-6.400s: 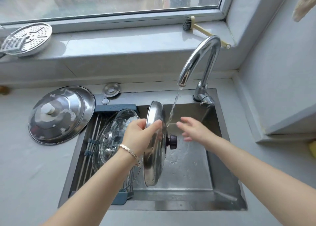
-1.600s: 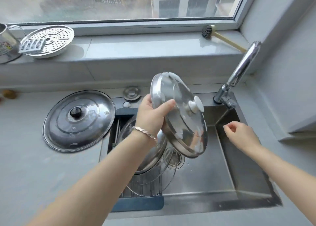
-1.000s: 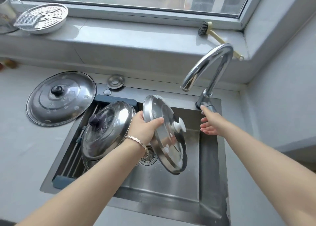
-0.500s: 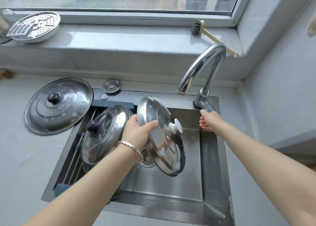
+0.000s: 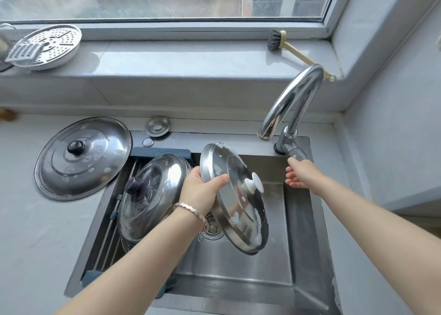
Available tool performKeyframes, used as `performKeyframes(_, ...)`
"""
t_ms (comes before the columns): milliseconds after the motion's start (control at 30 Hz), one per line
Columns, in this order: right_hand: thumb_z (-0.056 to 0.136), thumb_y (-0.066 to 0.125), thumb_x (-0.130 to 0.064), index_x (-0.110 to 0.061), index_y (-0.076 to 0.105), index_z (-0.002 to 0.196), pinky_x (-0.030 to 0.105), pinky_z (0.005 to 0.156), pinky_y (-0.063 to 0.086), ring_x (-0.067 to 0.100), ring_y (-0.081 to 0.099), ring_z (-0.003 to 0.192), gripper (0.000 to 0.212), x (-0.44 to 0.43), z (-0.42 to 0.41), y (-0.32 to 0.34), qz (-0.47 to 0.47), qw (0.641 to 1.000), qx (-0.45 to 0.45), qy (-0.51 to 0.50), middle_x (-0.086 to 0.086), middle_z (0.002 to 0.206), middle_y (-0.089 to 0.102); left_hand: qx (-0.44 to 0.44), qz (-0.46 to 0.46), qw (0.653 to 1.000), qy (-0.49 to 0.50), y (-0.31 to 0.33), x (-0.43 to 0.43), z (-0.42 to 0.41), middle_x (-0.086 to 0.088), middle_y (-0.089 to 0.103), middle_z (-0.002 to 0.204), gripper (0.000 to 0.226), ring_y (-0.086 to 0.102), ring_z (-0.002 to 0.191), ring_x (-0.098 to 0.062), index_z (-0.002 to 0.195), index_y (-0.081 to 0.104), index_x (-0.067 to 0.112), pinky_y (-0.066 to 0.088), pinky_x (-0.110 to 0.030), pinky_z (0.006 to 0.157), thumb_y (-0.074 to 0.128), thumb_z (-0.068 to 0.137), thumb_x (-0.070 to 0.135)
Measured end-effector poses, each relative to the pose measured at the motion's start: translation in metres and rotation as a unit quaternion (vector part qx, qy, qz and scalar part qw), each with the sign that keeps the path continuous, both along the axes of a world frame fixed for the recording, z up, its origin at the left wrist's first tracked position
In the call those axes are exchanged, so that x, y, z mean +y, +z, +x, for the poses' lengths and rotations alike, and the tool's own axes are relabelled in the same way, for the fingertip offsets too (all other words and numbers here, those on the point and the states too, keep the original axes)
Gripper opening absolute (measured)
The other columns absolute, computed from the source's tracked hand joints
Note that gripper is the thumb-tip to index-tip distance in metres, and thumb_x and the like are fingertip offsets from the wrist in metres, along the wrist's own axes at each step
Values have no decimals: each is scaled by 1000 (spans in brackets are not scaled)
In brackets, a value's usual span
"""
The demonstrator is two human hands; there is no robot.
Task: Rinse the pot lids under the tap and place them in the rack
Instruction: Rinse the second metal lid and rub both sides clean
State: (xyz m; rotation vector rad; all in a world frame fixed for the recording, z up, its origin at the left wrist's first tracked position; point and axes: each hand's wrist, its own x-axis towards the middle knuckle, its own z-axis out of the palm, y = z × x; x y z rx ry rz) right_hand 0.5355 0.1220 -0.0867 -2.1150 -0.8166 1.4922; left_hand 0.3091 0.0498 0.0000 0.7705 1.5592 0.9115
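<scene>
Soapy steel lid (image 5: 235,200), left of tap (image 5: 292,101): stiff, likely slippery; my left hand (image 5: 202,190) grips rim. Right hand (image 5: 301,175) at tap lever (image 5: 295,152), grip unclear.

Glossy steel lid (image 5: 235,202), white plastic knob (image 5: 254,183), brushed-metal sink (image 5: 241,267).

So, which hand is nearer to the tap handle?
The right. The right hand is just below the tap handle and seems to touch its end; the left hand holds a lid over the sink, well to the handle's left.
</scene>
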Motion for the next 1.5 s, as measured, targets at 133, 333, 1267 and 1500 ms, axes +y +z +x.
performKeyframes(133,95,35,-38,2,45,123,40,100,38,37,48,118,50,-11,-25,14,18,980,-197,14,25,129,47,27,11,1000,-11,-4,4,-2,-7,64,82,13,62,71,-21,85,56,14,53,-36,71,63,85,25)
performKeyframes(333,90,20,-42,-19,12,146,18,115,-2,4,3,144,61,-88,-128,58,402,858,-93,305,-11,153,8,138,86,987,6,-8,8,8,2,39,58,42,36,55,-11,60,38,16,32,-13,45,32,98,34)
performKeyframes(1267,92,32,-48,-4,63,99,41,98,44,33,58,106,54,-1,-88,25,110,993,-34,29,19,105,62,145,229,956,-111,-6,-15,-35,-13,37,52,77,33,48,-15,60,43,-16,29,-28,48,33,79,58)
performKeyframes(1500,86,44,-54,-11,43,64,26,45,35,21,43,46,49,-11,-28,-3,9,990,-110,-90,6,62,47,163,203,962,-82,-5,-12,-31,-1,30,47,49,29,41,-6,50,32,10,25,-17,43,33,86,43)
